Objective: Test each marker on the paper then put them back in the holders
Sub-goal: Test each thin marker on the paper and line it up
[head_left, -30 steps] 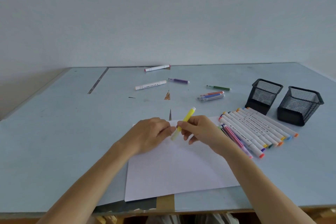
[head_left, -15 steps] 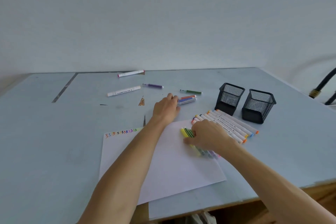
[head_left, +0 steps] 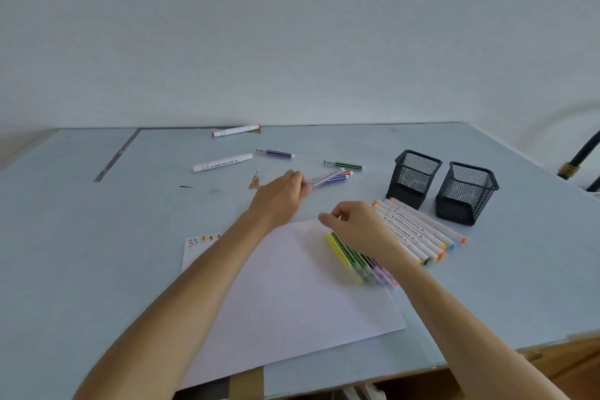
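1. The left hand pinches one thin marker by its near end. The marker sits just above the little pile of thin pens on the desk.
2. The marker looks light, stiff and smooth. It could slip or roll, so I think holding it around the middle works best.
3. The right hand has curled fingers and holds nothing that I can see. It hovers over the row of thin markers at the paper's edge.
4. Both mesh holders look empty.
5. Half a second ago the left hand only reached for the pile; now it has a marker. The right hand has come up off the row.
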